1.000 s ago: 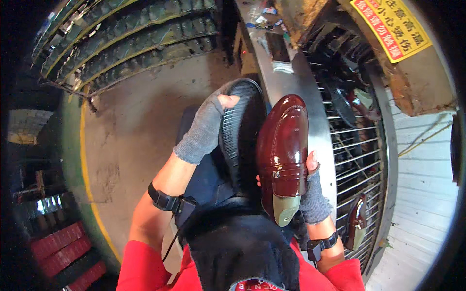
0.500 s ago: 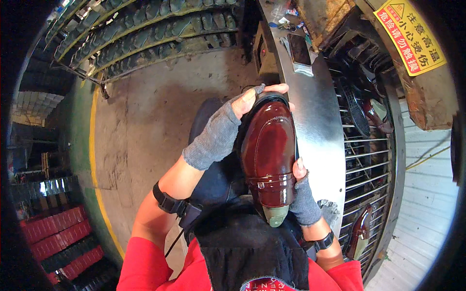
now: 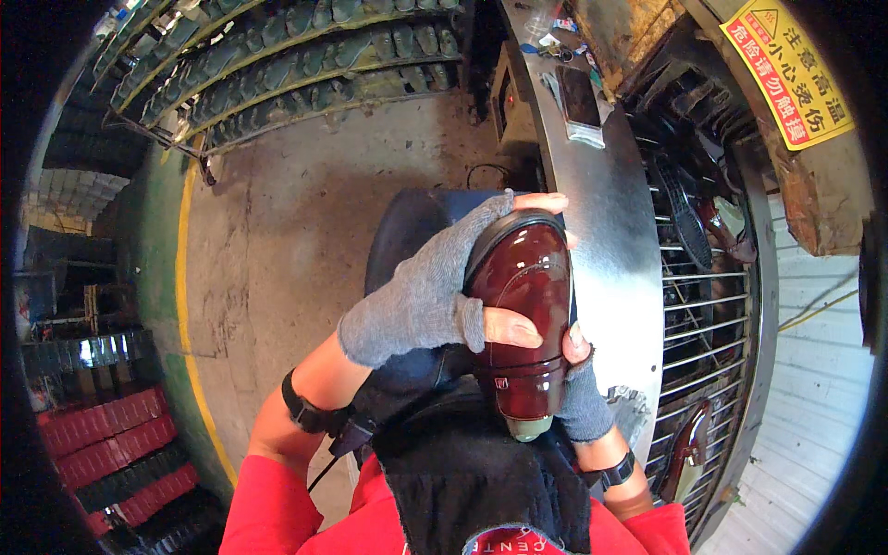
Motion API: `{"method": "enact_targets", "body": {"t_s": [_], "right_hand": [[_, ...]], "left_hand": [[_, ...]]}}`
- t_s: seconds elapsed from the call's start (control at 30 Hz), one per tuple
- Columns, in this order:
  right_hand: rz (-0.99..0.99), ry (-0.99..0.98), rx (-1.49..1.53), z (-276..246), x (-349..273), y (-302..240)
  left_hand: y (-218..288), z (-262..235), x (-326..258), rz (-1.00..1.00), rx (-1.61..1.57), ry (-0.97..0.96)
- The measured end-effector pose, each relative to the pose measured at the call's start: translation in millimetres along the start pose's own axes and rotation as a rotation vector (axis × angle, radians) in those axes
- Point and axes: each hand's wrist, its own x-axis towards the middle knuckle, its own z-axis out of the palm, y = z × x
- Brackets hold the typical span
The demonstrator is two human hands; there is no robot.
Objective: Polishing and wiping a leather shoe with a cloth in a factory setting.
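Note:
A glossy dark-red leather shoe (image 3: 527,291), with a strap and small buckle, is held over my lap, its toe pointing away from me. A pale green shoe last (image 3: 529,427) sticks out of its near end. My left hand (image 3: 444,287), in a grey fingerless glove, wraps the shoe from the left, thumb across the upper and fingers over the toe. Low on the shoe's right side, my right hand (image 3: 580,384), gloved alike, grips with its thumb showing; its other fingers are hidden beneath.
To the right runs a metal table (image 3: 610,231) bearing a phone (image 3: 578,97). Beyond it, a barred rack (image 3: 703,314) carries more shoes, including a dark-red shoe (image 3: 686,449). A yellow-and-red warning sign (image 3: 786,74) hangs above. Shelves of shoe lasts (image 3: 305,74) stand at far left.
The shoe's toe has tipped up and toward me, so its upper looks shorter. My left hand has slid nearer, its thumb now lying across the upper. My right hand keeps its hold.

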Motion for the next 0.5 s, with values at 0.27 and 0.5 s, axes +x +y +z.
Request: {"method": "enact_targets", "body": {"t_s": [0.27, 0.5], "right_hand": [[0.027, -0.134, -0.212, 2.4, -8.3, 4.6], [-0.249, -0.239, -0.704, 19.8, -1.9, -26.5]], "left_hand": [[26.4, 2.5, -20.5, -0.136, 0.212, -0.037], [31.3, 4.4, -56.9, -0.059, -0.153, 0.190]]}}
